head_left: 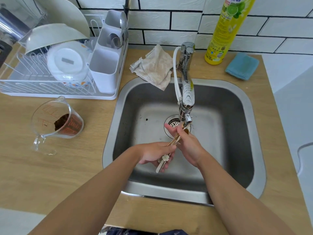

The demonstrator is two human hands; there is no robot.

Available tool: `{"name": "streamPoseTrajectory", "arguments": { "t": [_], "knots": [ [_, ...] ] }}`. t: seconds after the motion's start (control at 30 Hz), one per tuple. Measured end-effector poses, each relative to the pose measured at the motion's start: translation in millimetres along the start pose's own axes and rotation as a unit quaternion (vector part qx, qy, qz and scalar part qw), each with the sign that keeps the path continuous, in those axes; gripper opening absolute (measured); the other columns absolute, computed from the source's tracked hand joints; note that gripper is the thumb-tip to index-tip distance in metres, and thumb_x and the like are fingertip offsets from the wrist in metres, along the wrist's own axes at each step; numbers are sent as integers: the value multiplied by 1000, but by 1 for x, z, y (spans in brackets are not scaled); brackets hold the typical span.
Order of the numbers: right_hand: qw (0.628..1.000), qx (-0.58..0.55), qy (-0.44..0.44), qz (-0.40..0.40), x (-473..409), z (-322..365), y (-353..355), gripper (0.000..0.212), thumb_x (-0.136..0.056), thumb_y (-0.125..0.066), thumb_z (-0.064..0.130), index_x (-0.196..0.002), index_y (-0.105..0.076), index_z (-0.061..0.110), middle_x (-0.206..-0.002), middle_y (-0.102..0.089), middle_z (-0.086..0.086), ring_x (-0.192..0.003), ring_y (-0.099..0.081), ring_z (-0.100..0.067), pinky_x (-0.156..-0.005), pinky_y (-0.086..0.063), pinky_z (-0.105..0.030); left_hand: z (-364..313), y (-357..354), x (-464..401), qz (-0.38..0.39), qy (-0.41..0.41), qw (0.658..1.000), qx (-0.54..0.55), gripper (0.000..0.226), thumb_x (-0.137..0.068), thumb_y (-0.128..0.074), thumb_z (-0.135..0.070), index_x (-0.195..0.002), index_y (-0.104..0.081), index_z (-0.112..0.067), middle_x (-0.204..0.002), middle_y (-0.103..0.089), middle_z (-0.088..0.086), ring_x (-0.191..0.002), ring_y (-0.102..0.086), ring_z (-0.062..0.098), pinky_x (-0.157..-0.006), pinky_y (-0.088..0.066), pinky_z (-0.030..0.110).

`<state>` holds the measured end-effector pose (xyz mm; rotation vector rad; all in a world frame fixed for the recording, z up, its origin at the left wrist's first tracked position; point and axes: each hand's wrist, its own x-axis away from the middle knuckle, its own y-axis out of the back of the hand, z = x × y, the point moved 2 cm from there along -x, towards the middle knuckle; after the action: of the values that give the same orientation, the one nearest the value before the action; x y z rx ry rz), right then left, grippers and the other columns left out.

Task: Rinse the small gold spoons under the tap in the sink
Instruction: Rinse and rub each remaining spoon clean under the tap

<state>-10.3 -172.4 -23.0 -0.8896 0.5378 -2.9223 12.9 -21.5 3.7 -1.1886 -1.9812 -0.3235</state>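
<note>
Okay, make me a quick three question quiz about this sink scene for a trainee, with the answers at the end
1. True or false: the gold spoons are held over the sink.
2. Which hand grips the spoon handles near their flower ends: left hand or right hand?
3. What lies on the counter right of the yellow bottle? A) blue sponge B) fork C) mug

Key: 1 true; 2 left hand; 3 A
</note>
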Motion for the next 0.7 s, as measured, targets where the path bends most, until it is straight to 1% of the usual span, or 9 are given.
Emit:
{"name": "streamPoseTrajectory", "arguments": {
  "t": [0.1,0.13,0.2,0.27,0.33,0.4,0.5,0.57,0.7],
  "knots": [
    [997,50,41,-44,0,-1,5,36,-100,-60,48,-132,-63,33,-131,-70,16,-129,-61,-8,-108,-48,-41,11,1,6,-32,-27,999,-23,30,-107,-39,-40,-91,-47,-15,-77,-59,2,-62,-57,15,-66,-52,36],
    [993,74,66,-60,0,-1,6,40,-98,-64,43,-136,-56,34,-126,-72,16,-118,-67,-6,-97,-54,-35,14,2,8,-37,-29,998,-38,29,-107,-39,-39,-92,-46,-16,-76,-59,1,-62,-57,15,-66,-52,36],
    [979,151,106,-85,1,0,8,46,-98,-67,38,-140,-48,37,-119,-75,15,-99,-69,0,-80,-53,-23,20,4,12,-40,-32,997,-65,28,-107,-39,-38,-93,-44,-14,-74,-55,0,-59,-55,15,-63,-50,34],
    [964,218,115,-100,0,-2,9,28,-99,-63,42,-125,-56,48,-112,-77,16,-93,-68,-1,-78,-49,-20,22,3,12,-45,-35,995,-78,28,-107,-39,-37,-91,-43,-14,-72,-49,0,-54,-49,14,-55,-47,31],
    [959,236,115,-103,-1,-5,11,9,-103,-57,40,-110,-64,40,-102,-78,16,-77,-67,-5,-71,-50,-21,23,1,9,-54,-33,996,-64,29,-107,-38,-36,-87,-42,-16,-68,-44,-2,-50,-39,11,-46,-40,26],
    [965,219,106,-101,-2,-5,13,15,-105,-54,39,-107,-66,30,-101,-79,13,-61,-58,-4,-63,-48,-22,25,0,6,-62,-29,997,-34,29,-107,-39,-37,-86,-44,-17,-66,-41,-3,-48,-32,9,-42,-31,22],
    [994,42,72,-73,-4,-1,16,20,-104,-60,34,-121,-60,24,-110,-79,-5,-55,-45,-7,-53,-41,-19,24,1,0,-76,-51,996,-5,28,-106,-42,-37,-87,-46,-17,-64,-41,-5,-47,-29,8,-41,-26,20],
    [997,-36,56,-48,-5,-1,16,24,-100,-68,25,-119,-56,19,-111,-78,-15,-53,-44,-6,-51,-40,-17,23,1,-4,-83,-69,994,13,25,-105,-44,-36,-90,-49,-16,-63,-43,-6,-47,-31,7,-41,-26,19],
    [999,22,31,-20,-2,-2,15,4,-100,-67,17,-102,-69,15,-93,-78,-8,-56,-47,-4,-55,-43,-16,17,1,-10,-111,-94,989,0,18,-98,-55,-30,-89,-54,-15,-68,-56,0,-49,-45,8,-44,-36,20]
  ]
}}
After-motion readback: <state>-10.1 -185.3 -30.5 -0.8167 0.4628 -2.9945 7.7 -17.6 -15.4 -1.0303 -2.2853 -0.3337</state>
